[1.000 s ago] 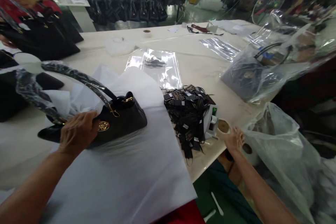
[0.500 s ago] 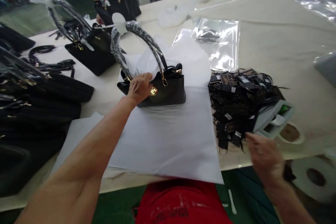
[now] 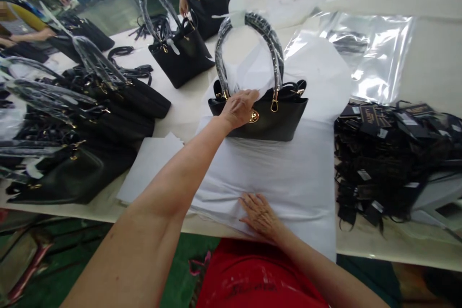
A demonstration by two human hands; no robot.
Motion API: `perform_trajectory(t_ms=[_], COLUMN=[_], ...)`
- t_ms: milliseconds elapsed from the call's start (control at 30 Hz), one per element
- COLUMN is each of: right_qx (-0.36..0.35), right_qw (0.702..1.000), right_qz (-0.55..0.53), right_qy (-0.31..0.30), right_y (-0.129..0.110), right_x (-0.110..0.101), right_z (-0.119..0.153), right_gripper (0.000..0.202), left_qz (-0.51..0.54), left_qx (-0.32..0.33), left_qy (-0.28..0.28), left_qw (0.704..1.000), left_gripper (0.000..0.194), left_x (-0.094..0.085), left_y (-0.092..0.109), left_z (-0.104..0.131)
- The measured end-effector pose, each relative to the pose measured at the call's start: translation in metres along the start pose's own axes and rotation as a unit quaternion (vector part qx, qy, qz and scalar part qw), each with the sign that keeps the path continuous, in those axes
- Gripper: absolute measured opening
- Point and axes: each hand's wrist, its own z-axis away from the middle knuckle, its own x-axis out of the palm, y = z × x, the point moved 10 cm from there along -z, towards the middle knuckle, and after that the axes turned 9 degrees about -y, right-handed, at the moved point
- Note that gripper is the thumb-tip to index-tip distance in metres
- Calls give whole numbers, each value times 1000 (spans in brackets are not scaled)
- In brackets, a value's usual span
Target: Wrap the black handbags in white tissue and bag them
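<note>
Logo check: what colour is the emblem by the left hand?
The emblem is gold, in the head view.

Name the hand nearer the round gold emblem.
Left. The left hand is on the black bag, beside the emblem; the right hand lies below it in view, on white sheeting.

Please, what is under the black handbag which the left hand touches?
The black handbag rests on a white sheet, visible in front of and beside it; the part directly beneath is covered.

No lettering is legible on the handbag emblem (image 3: 254, 116), black tag (image 3: 373, 120) or red shirt (image 3: 260, 274) (all blurred).
</note>
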Motion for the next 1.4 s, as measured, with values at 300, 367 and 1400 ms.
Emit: perform_trajectory(t_ms=[300, 367, 1400], right_qx=[191, 205, 221], right_qw=[974, 970, 935], right_qz=[-57, -47, -146], right_qy=[-106, -126, -235], right_y=[3, 0, 1], right_x=[-16, -16, -8], right_z=[-36, -44, -38], right_gripper=[63, 46, 36], left_qz=[7, 7, 16], left_qx=[7, 5, -5], left_qy=[-10, -14, -22], left_qw=[1000, 1000, 1000], left_gripper=[34, 34, 25], left_x=[-1, -2, -6], left_y=[0, -1, -8], left_z=[-3, -5, -17])
